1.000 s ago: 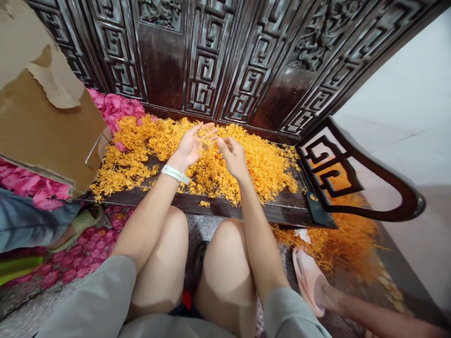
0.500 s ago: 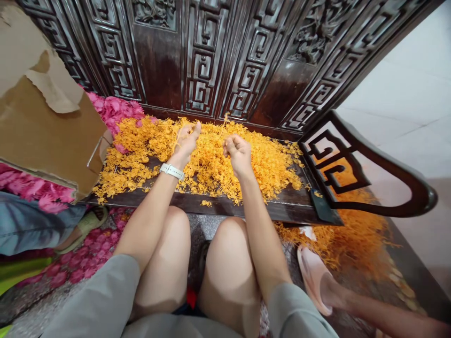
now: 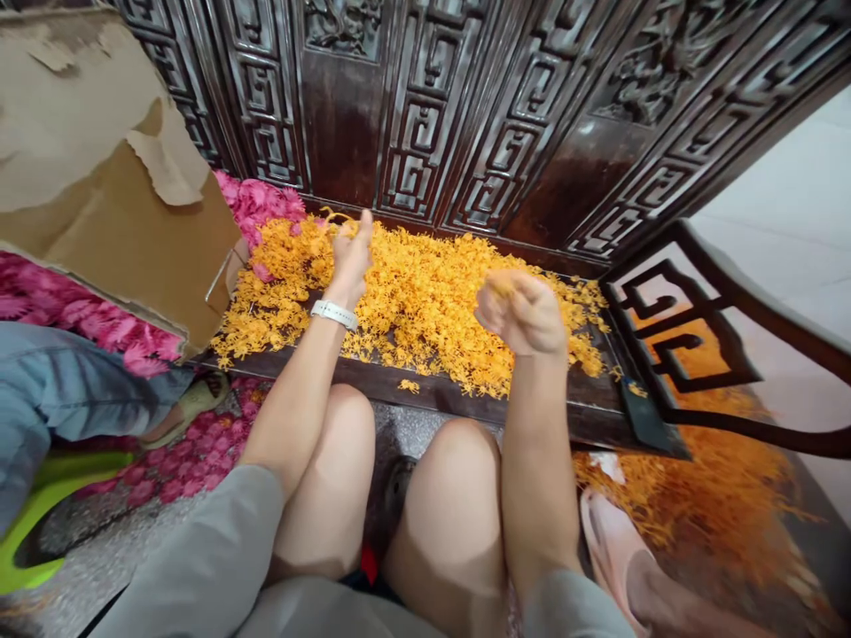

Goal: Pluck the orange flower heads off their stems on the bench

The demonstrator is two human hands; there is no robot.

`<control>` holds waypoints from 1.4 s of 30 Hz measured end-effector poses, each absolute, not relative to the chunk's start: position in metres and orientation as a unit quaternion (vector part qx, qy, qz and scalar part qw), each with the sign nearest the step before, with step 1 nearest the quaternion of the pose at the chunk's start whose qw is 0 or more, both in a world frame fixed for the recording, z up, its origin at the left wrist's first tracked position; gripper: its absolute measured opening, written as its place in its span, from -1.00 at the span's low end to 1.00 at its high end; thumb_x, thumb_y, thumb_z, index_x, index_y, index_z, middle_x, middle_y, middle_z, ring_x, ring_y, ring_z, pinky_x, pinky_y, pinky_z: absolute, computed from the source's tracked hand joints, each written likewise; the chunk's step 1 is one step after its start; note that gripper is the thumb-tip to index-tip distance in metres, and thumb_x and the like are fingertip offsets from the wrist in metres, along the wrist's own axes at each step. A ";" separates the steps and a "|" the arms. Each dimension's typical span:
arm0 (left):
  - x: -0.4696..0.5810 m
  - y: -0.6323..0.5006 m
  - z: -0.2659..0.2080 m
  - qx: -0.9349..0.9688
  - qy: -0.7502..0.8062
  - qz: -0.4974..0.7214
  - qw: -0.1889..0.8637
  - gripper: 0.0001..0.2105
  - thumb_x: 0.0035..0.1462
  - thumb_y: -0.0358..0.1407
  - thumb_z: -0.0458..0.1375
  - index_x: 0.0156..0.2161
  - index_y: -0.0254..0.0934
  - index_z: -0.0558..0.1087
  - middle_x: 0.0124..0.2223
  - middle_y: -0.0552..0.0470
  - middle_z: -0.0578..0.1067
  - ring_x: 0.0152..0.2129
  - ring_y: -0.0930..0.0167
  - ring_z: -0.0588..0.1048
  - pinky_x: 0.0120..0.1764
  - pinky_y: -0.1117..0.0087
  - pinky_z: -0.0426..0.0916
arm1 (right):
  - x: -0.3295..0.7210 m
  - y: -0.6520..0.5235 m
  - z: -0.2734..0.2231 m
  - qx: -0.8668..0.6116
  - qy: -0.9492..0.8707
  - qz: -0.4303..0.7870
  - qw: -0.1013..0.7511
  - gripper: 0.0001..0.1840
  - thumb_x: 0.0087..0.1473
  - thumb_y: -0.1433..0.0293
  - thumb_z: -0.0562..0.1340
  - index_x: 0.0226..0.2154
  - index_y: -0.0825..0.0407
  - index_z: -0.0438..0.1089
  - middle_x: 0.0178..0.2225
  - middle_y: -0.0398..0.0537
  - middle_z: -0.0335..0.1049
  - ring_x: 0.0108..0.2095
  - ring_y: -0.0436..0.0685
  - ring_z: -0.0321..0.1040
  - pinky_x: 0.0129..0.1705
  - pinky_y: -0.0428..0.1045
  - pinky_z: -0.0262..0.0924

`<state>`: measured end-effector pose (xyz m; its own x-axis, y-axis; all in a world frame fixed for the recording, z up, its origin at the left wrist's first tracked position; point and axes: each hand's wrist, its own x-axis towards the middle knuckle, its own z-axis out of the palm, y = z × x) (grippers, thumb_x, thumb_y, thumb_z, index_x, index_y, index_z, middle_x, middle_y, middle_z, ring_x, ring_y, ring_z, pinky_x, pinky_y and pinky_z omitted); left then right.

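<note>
A heap of yellow-orange artificial flower pieces (image 3: 425,301) is spread over a dark wooden bench (image 3: 578,412). Above the heap's left part is my left hand (image 3: 352,257), its thumb raised and fingers curled, with a yellow strand (image 3: 336,214) sticking out past them. My right hand (image 3: 528,315) is lifted over the right part of the heap. Its fingers are bent in, and a bit of yellow shows between them, slightly blurred. The hands are well apart. A white watch band (image 3: 334,314) circles my left wrist.
A torn cardboard box (image 3: 113,221) stands at left, with pink artificial flowers (image 3: 266,202) around it. The bench has a carved back (image 3: 346,133) and an armrest (image 3: 705,328). Orange strands (image 3: 718,496) lie on the floor at right. Another person's jeans (image 3: 86,381) and a pink slipper (image 3: 612,549) are nearby.
My right hand has moved right and closer to me, away from the left hand. My left hand's fingers have curled in. The view has shifted somewhat.
</note>
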<state>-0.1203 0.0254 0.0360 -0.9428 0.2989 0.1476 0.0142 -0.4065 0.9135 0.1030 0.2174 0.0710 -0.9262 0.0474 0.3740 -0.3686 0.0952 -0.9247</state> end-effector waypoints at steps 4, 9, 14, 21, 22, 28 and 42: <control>-0.099 0.040 0.035 0.220 0.561 0.779 0.175 -0.75 0.25 -0.22 0.43 -0.02 -0.15 0.54 -0.30 0.02 0.45 -0.44 0.43 0.40 -0.31 0.35 0.35 | 0.074 0.211 0.057 -0.196 -0.820 0.427 0.327 -0.42 0.16 -0.02 0.40 0.07 0.01 0.54 0.04 0.21 0.47 -0.15 0.23 0.49 -0.15 0.19 0.49; -0.081 0.052 0.033 0.386 0.556 0.694 0.245 -0.34 0.13 -0.50 0.35 0.33 -0.16 0.44 -0.03 -0.17 0.59 -0.05 0.18 0.56 0.03 0.14 0.46 | 0.061 0.193 0.056 -0.099 -0.832 0.450 0.310 -0.50 0.27 -0.07 0.30 0.03 -0.05 0.51 -0.06 0.08 0.52 -0.13 0.18 0.45 -0.09 0.14 0.43; -0.072 0.053 0.031 0.455 0.565 0.643 0.247 -0.15 0.04 -0.50 0.38 0.45 -0.15 0.34 0.26 -0.30 0.51 0.16 -0.02 0.51 0.11 0.02 0.48 | 0.054 0.192 0.043 -0.078 -0.857 0.408 0.304 -0.56 0.09 -0.02 0.47 -0.19 -0.03 0.53 -0.18 0.00 0.44 -0.20 0.16 0.36 -0.10 0.13 0.34; -0.071 0.053 0.039 0.432 0.567 0.665 0.224 -0.39 0.20 -0.27 0.38 0.35 -0.18 0.46 0.31 -0.27 0.50 0.17 0.10 0.54 0.16 0.07 0.49 | 0.046 0.198 0.040 -0.095 -0.805 0.461 0.361 -0.51 0.21 -0.07 0.35 -0.47 -0.03 0.44 -0.36 -0.07 0.36 -0.26 0.13 0.28 -0.14 0.10 0.25; -0.070 0.054 0.040 0.431 0.570 0.666 0.215 -0.51 0.26 -0.27 0.33 0.29 -0.21 0.52 0.27 -0.26 0.54 0.15 0.14 0.56 0.18 0.07 0.48 | 0.046 0.197 0.040 -0.100 -0.793 0.477 0.365 -0.50 0.18 -0.09 0.36 -0.47 -0.03 0.44 -0.35 -0.07 0.36 -0.25 0.13 0.30 -0.14 0.10 0.26; -0.070 0.055 0.048 0.419 0.615 0.657 0.120 -0.86 0.20 -0.24 0.40 -0.16 -0.22 0.68 -0.04 -0.15 0.70 -0.04 0.25 0.63 0.12 0.13 0.51 | 0.047 0.189 0.043 -0.140 -0.620 0.698 0.331 -0.56 0.01 -0.02 0.48 -0.32 -0.06 0.44 -0.24 -0.04 0.44 -0.19 0.13 0.37 -0.13 0.07 0.33; -0.070 0.056 0.052 0.228 0.576 0.781 0.081 -0.72 0.25 -0.05 0.42 -0.36 -0.19 0.57 -0.38 -0.02 0.56 -0.36 0.35 0.61 -0.25 0.32 0.47 | 0.051 0.197 0.050 -0.135 -0.621 0.727 0.260 -0.37 0.05 -0.21 0.32 -0.37 -0.10 0.06 -0.47 -0.23 0.06 -0.56 -0.03 -0.19 -0.52 -0.01 -0.12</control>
<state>-0.0699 0.0559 0.0524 -0.8828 0.3896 0.2624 0.1361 -0.3224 0.9368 0.0509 0.1971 0.0501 -0.8288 0.5450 0.1269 -0.2110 -0.0943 -0.9729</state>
